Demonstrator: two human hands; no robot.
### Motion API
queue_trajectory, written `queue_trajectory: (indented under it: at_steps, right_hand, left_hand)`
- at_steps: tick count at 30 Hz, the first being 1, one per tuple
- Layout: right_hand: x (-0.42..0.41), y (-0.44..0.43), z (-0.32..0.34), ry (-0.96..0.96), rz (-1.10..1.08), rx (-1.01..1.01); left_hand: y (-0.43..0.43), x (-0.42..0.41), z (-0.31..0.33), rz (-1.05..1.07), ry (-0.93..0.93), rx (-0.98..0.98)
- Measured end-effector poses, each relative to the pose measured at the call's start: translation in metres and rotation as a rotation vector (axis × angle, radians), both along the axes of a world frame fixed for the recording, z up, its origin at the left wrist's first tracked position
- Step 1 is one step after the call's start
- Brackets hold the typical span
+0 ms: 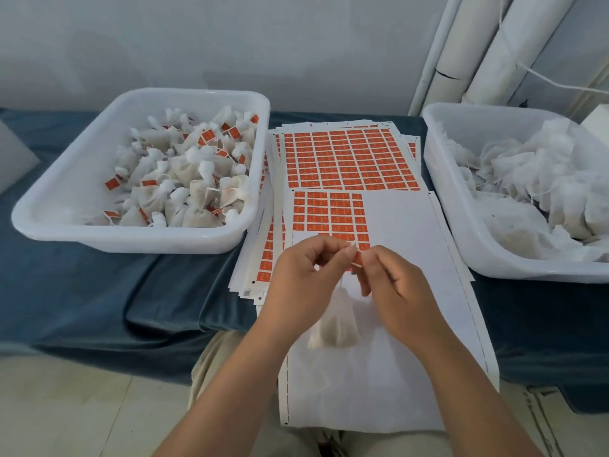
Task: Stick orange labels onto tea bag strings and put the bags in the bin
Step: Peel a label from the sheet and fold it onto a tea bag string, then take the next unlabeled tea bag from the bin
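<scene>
Left hand [303, 282] and right hand [392, 285] both pinch one orange label [357, 257] above the blue-draped table [99, 291], near its front edge. The tea bag [336, 324] dangles beneath. The bin [131, 240] of labelled bags sits back left.

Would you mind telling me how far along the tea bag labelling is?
Done: the left bin holds a pile of labelled bags. In hand: the left hand and right hand pinch an orange label, with one bag hanging below them. Left: the right bin is heaped with unlabelled bags, and the sheets hold many labels.
</scene>
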State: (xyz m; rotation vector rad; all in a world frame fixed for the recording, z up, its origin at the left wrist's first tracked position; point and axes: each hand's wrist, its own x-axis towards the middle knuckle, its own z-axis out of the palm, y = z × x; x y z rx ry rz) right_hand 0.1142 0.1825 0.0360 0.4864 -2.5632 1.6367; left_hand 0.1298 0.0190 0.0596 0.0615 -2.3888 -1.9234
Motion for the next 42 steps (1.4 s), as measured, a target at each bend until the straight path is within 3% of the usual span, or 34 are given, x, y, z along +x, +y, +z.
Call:
queue_trajectory:
  at_steps: [3, 10, 16, 21, 27, 31, 33, 37, 39, 42]
  right_hand:
    - [-0.008, -0.002, -0.013, -0.162, -0.03, -0.097]
    - [-0.014, -0.001, -0.031, -0.176, -0.079, -0.113]
    - [-0.014, -0.001, -0.03, -0.185, -0.08, -0.126]
    - [-0.012, -0.002, -0.03, -0.184, -0.089, -0.112]
    - [-0.012, -0.002, -0.03, -0.214, -0.095, -0.128]
    - [-0.012, -0.006, -0.026, -0.212, -0.102, -0.086]
    - [-0.015, -0.007, -0.025, -0.203, -0.094, -0.077]
    - [-0.026, -0.007, -0.012, -0.245, -0.045, 0.007]
    - [-0.026, -0.007, 0.002, -0.265, -0.019, 0.03]
    - [-0.025, 0.009, 0.037, -0.126, -0.063, 0.047]
  left_hand:
    - [-0.007, -0.005, 0.014, 0.103, 0.042, 0.004]
    - [-0.07, -0.044, 0.098, 0.173, 0.334, 0.122]
    - [-0.146, -0.133, 0.152, 0.273, 0.425, 0.129]
    - [-0.207, -0.171, 0.145, 0.285, 0.352, -0.093]
    - [-0.244, -0.154, 0.102, 0.1, -0.107, -0.722]
    - [-0.225, -0.136, 0.101, 0.315, 0.069, -0.835]
    - [-0.195, -0.121, 0.105, 0.375, 0.226, -0.737]
    - [-0.108, -0.071, 0.103, 0.153, 0.413, -0.592]
    - [-0.069, -0.049, 0.088, -0.06, 0.38, -0.569]
    - [-0.026, -0.034, 0.046, -0.249, 0.201, -0.505]
